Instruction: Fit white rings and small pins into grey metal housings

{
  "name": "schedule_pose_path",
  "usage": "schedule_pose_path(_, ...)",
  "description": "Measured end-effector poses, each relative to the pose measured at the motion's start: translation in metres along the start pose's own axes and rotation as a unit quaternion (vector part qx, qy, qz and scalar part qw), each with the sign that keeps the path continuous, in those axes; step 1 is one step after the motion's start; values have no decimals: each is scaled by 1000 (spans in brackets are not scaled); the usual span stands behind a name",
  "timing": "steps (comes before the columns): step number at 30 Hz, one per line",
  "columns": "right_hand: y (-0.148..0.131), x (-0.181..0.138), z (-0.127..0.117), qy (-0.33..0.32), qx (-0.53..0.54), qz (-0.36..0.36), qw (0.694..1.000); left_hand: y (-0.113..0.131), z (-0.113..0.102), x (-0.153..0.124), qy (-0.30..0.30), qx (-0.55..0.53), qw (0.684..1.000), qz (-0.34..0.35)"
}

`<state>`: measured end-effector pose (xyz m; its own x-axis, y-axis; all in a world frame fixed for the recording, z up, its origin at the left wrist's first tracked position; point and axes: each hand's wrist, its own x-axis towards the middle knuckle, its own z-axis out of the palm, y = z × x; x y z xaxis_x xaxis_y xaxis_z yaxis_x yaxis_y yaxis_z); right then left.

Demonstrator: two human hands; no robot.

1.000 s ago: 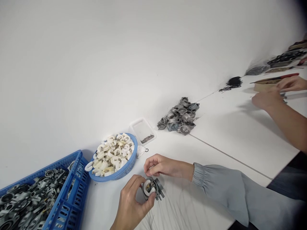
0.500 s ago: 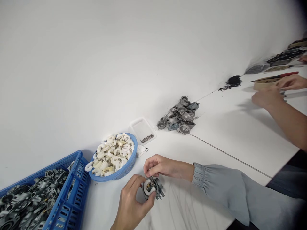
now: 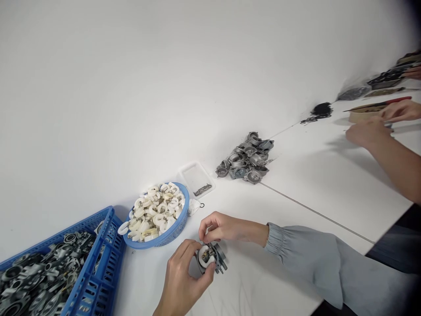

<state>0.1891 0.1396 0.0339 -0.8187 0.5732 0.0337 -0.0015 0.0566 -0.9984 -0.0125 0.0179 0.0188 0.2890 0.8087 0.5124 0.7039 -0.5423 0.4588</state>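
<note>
My left hand (image 3: 186, 274) grips a grey metal carburetor body (image 3: 220, 256) between thumb and fingers, just above the white table. A white ring-shaped float (image 3: 205, 256) with small brass parts sits in its upturned face. Over the far edge of the carburetor, my right hand (image 3: 215, 228) has thumb and fingertips pinched together; whatever they hold is too small or hidden to make out. Beyond my hands, a blue round basket (image 3: 187, 210) is heaped with white floats (image 3: 158, 213). Beside it stands a clear plastic tray (image 3: 187, 177) with small metal pins (image 3: 202, 189).
A blue crate (image 3: 110, 237) of grey carburetor bodies (image 3: 42, 272) stands at the left. Grey metal bowls (image 3: 246, 158) are piled ahead, near a thin rod (image 3: 315, 212). Black rings (image 3: 320, 110) lie farther right, close to a co-worker's hands (image 3: 371, 131) and a red-handled tool (image 3: 394, 101).
The whole view has shifted very slightly. My hands stay at the carburetor in nearly the same pose, with the right fingertips still pinched at its far edge.
</note>
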Motion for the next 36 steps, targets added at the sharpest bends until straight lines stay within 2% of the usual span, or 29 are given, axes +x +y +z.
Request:
schedule_pose_path(7, -8, -5, -1, 4, -76, -37, 996, 0, 0, -1, 1, 5, 1000, -13)
schedule_pose_path(24, -8, -3, 0, 20, 52, -16, 998, 0, 0, -1, -1, 6, 1000, -11)
schedule_pose_path(31, -7, -4, 1, 14, 52, -31, 998, 2, 0, 0, -4, 9, 1000, -15)
schedule_pose_path(36, 4, -1, 2, 28, 7, -59, 998, 3, -1, 1, -1, 17, 1000, -12)
